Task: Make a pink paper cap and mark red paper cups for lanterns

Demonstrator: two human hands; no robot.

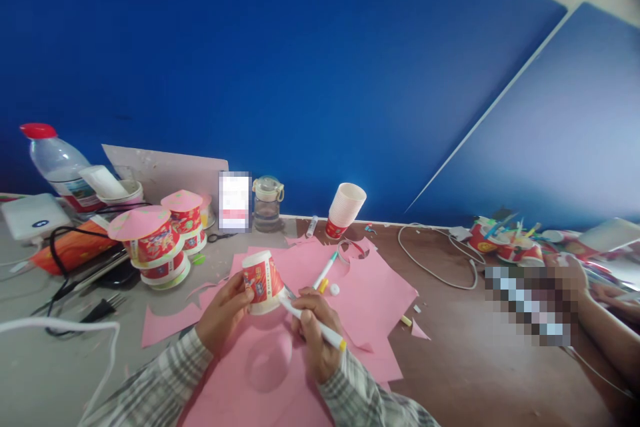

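Note:
My left hand (227, 303) is closed around the side of a red and white printed paper cup (261, 283), which is tilted a little. In my right hand (316, 333) is a white marker pen (320, 325) with a yellow end, its tip side at or close to the cup's lower right edge; contact is hard to tell. Beneath both hands spread sheets of pink paper (380, 293). A second marker with a teal end (325, 270), a yellow cap (324, 287) and a small white round piece (335, 289) lie just beyond my right hand.
A stack of paper cups (345, 207) and a lidded glass jar (268, 207) stand at the back. Left are pink-roofed cup models (150, 247), a red-capped bottle (60, 167) and a plug (100, 310). A cable (435, 270) and another person's hand (567, 277) are at right.

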